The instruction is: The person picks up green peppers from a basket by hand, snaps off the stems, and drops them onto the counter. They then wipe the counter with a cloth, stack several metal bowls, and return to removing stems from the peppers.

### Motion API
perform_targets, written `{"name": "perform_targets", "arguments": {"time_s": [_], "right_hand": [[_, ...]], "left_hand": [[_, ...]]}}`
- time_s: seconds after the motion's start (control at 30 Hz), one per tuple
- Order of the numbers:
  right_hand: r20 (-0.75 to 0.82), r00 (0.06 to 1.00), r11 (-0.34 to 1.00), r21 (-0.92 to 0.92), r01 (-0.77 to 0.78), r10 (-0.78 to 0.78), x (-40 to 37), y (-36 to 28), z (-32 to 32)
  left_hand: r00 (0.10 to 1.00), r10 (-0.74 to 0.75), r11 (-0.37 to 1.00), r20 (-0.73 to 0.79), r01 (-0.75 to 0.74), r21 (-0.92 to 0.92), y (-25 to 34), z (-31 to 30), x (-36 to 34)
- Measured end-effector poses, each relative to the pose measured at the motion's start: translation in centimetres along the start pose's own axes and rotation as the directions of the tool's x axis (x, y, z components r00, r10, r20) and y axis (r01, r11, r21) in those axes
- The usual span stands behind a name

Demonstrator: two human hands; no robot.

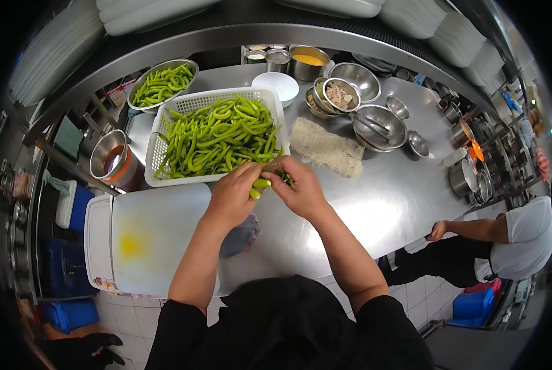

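Long green peppers (226, 132) fill a white perforated basket (160, 145) on the steel table. Just past the basket's near right corner, both my hands are close together. My left hand (234, 192) is closed around green peppers (260, 184), whose pale ends stick out between the hands. My right hand (299, 188) is closed on small dark green stems (287, 179), its fingertips near those of my left hand. More peppers lie in a metal bowl (163, 85) behind the basket at the left.
A white cutting board (159, 237) with a yellow stain lies front left, beside a grey cloth (240, 235). Noodles (327, 147), metal bowls (379, 127) and a white bowl (276, 87) stand behind. A shelf edge (251, 34) crosses above; another person (504, 240) is at the right.
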State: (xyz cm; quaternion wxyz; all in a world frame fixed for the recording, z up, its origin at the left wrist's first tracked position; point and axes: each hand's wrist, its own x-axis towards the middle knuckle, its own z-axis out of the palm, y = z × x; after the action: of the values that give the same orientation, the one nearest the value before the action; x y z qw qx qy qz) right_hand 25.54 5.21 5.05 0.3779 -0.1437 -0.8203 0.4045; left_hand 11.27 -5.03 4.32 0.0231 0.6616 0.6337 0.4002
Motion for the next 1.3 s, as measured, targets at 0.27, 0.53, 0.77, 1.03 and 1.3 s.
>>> {"name": "perform_targets", "arguments": {"time_s": [0.27,0.53,0.77,1.03,1.3], "right_hand": [[-0.025,0.998,0.995,-0.073,-0.062,0.06,-2.2,-2.7,-0.5],[0.045,0.945,0.937,0.124,-0.326,0.323,-5.6,-1.6,1.5],[0.517,0.677,0.123,0.741,-0.66,0.524,-5.2,-1.3,1.0],[0.505,0.79,-0.021,0.847,-0.532,0.348,-6.3,2.2,0.3],[0.528,0.731,0.053,0.795,-0.605,0.433,-7.2,3.4,1.0]], "left_hand": [[0.995,-0.041,0.996,0.093,0.049,-0.077,1.2,1.4,-3.1],[0.986,-0.09,0.993,0.138,0.1,-0.062,1.0,2.7,-6.8],[0.989,0.147,0.988,0.035,-0.145,-0.055,0.6,0.9,-5.9],[0.892,-0.447,0.884,-0.06,0.451,0.121,-12.3,-4.4,0.5],[0.835,-0.397,0.891,0.382,0.251,0.378,-18.2,-2.2,4.7]]}}
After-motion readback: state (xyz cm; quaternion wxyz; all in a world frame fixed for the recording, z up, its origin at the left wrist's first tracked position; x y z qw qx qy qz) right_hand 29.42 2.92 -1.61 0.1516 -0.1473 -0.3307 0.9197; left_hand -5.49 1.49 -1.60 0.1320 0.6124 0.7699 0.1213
